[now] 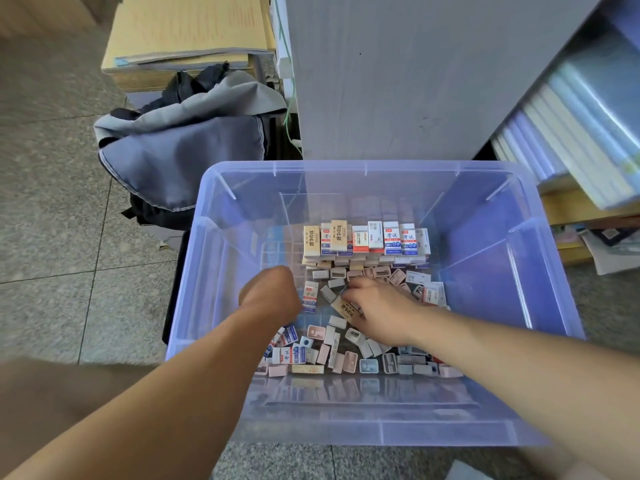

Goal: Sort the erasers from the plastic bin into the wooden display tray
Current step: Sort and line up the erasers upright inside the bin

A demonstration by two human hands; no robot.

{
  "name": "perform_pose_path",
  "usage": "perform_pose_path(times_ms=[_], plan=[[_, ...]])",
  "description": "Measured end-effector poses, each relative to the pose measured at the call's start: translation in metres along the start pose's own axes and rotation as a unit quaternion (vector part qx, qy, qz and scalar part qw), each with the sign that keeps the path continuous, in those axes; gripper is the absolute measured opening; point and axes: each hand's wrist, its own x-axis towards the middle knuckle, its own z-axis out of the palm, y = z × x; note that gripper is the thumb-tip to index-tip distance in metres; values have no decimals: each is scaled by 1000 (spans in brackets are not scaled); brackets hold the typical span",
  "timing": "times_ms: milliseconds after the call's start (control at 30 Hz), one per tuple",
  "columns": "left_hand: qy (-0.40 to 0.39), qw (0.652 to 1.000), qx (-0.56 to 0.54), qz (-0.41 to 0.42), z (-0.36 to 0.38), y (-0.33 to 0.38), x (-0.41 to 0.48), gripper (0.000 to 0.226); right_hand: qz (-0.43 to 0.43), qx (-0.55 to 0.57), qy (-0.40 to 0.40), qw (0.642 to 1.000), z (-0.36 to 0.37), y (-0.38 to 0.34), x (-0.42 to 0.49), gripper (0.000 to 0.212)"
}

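Note:
A translucent blue plastic bin (540,271) stands on the floor with many small erasers inside. A neat row of upright boxed erasers (367,239) lines the far side, and loose erasers (346,358) lie scattered on the near side. Both of my hands are down in the bin. My left hand (270,297) is curled, and a white-and-blue eraser (310,295) stands upright at its fingertips, held there. My right hand (379,311) lies over the loose pile and pinches a beige eraser (346,309) under its thumb. No wooden tray is in view.
A grey backpack (187,147) slumps on the tiled floor left of the bin. A grey cabinet side (398,74) rises behind the bin. Stacked books (571,140) fill shelves at the right, and yellow paper pads (187,29) lie at the upper left.

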Motion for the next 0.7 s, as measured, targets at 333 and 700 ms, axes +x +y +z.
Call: perform_pose_path(times_ms=[333, 700], plan=[[-28, 989, -121, 80, 24, -4, 5, 64, -3, 14, -33, 999, 5, 3, 13, 60], [-27, 993, -101, 58, 26, -4, 6, 48, 2, 27, -44, 999, 6, -2, 15, 57]])
